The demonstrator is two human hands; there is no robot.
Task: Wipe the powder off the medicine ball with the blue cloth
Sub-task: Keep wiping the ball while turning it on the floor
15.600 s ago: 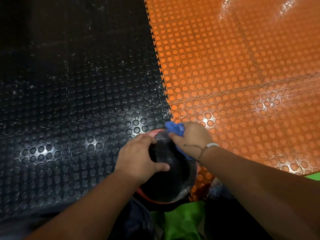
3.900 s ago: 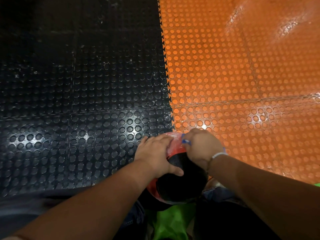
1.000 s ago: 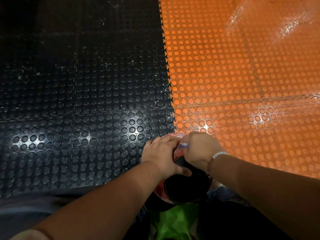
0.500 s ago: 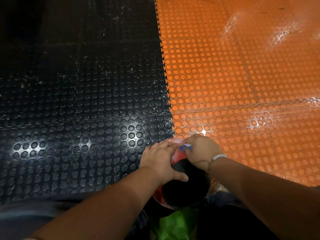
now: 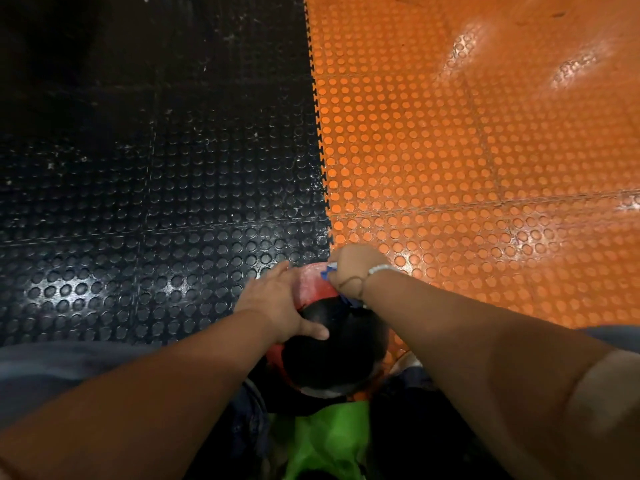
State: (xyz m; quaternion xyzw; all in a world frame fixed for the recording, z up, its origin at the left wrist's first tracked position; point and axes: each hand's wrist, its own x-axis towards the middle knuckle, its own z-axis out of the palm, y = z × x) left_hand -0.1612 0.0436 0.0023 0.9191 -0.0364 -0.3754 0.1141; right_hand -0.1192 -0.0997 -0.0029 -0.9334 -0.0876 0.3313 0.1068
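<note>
Wiping well: left hand (image 5: 277, 306), fingers spread flat, braces the red-and-black rubber medicine ball (image 5: 332, 348) at the lap while right hand (image 5: 349, 271), fingers bunching the blue cloth (image 5: 327, 271), should scrub its dusty red panel.

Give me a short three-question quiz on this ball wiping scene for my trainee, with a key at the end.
1. True or false: the right hand grips the blue cloth against the medicine ball.
2. The left hand: A) lies on the floor; B) rests on the ball; C) holds the cloth.
3. Just beyond the ball, the black mat meets a neighbouring mat of which colour?
Key: 1 true; 2 B; 3 orange.
</note>
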